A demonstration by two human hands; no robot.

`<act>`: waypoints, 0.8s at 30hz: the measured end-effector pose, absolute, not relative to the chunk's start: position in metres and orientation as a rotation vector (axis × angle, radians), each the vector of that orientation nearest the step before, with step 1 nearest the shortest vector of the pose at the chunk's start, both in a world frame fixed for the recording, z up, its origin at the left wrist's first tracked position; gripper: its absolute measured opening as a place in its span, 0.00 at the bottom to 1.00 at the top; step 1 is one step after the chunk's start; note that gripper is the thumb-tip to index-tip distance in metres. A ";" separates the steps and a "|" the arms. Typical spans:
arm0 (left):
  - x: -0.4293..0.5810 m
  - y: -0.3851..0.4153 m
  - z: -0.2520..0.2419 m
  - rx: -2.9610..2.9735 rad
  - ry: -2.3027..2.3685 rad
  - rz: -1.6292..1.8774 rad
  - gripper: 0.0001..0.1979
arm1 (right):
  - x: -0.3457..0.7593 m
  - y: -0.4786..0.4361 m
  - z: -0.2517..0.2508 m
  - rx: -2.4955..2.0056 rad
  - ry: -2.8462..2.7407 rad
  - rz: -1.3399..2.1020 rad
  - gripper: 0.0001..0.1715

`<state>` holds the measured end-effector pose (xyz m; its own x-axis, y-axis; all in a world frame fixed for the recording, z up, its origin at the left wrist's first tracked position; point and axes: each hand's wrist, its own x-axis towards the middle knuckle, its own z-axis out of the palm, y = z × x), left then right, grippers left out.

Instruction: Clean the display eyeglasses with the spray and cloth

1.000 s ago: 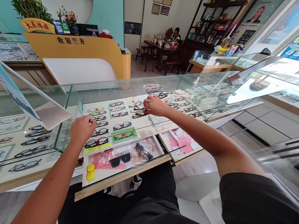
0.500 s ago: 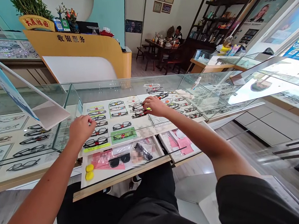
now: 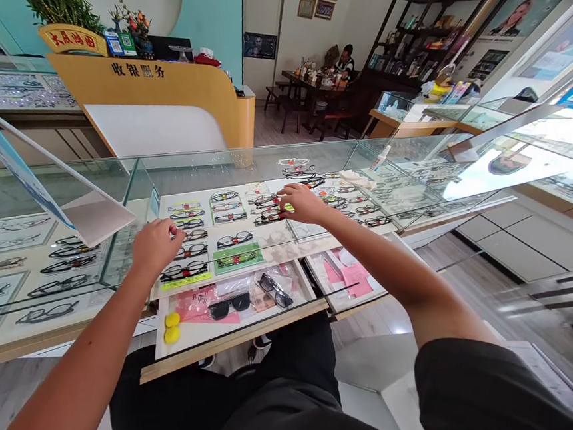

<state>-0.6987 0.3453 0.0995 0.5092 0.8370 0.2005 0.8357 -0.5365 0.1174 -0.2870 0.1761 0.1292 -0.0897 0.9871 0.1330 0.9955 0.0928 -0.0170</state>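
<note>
My left hand [image 3: 157,245] is over the left part of the glass display counter, its fingers curled in. Whatever they may hold is hidden. Beside it, a column of dark-framed eyeglasses [image 3: 185,271] lies on the white display board. My right hand [image 3: 304,203] hovers or rests near the counter's middle, fingers bent with a gap between fingertips and thumb. Nearest to its fingertips are dark eyeglasses [image 3: 269,217]; whether they touch cannot be made out through the glass. Eyeglasses on a green card [image 3: 237,258] lie between my hands.
Below, a pulled-out drawer [image 3: 203,357] holds sunglasses [image 3: 229,306] and yellow round cases [image 3: 172,334]. A second drawer [image 3: 345,307] with pink papers is beside it. A folded sign [image 3: 91,222] stands left. A spray bottle [image 3: 380,158] lies behind. A person [image 3: 346,62] sits far back.
The view has shifted slightly. Both hands keep nearly the same pose over the counter, and the eyeglasses around them show no clear movement.
</note>
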 end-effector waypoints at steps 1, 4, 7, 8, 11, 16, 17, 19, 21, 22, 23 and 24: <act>-0.699 0.348 0.100 2.753 1.494 0.339 0.14 | -0.289 0.175 0.129 -2.052 -2.222 -0.130 0.07; -0.702 0.360 0.103 2.824 1.367 0.204 0.15 | -0.296 0.174 0.129 -2.083 -2.197 -0.225 0.06; -0.704 0.376 0.108 2.804 1.254 0.098 0.15 | -0.303 0.171 0.133 -2.079 -2.223 -0.367 0.05; -0.704 0.380 0.109 2.795 1.250 0.074 0.15 | -0.306 0.168 0.136 -2.071 -2.231 -0.401 0.06; -0.699 0.387 0.112 2.782 1.321 0.015 0.17 | -0.327 0.153 0.150 -2.032 -2.199 -0.420 0.11; -0.689 0.386 0.108 2.747 1.460 0.109 0.19 | -0.396 0.114 0.149 -1.646 -2.424 0.246 0.17; -0.690 0.387 0.106 2.726 1.472 0.163 0.18 | -0.409 0.109 0.139 -1.544 -2.526 0.386 0.17; -0.691 0.389 0.101 2.694 1.483 0.291 0.15 | -0.428 0.107 0.112 -1.374 -2.700 0.561 0.17; -0.693 0.392 0.097 2.682 1.500 0.410 0.14 | -0.432 0.117 0.081 -1.380 -2.768 0.610 0.15; -0.694 0.394 0.095 2.680 1.511 0.450 0.16 | -0.428 0.126 0.067 -1.467 -2.768 0.600 0.13; -0.694 0.396 0.093 2.676 1.521 0.471 0.18 | -0.421 0.136 0.056 -1.593 -2.743 0.571 0.11; -0.694 0.397 0.091 2.665 1.527 0.479 0.21 | -0.412 0.147 0.047 -1.761 -2.675 0.511 0.10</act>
<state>-0.6939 0.3973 0.0910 0.4698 0.8472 0.2479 0.8370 -0.5168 0.1798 -0.4118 0.1472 0.0468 -0.4068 0.8775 -0.2538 0.9093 0.3624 -0.2044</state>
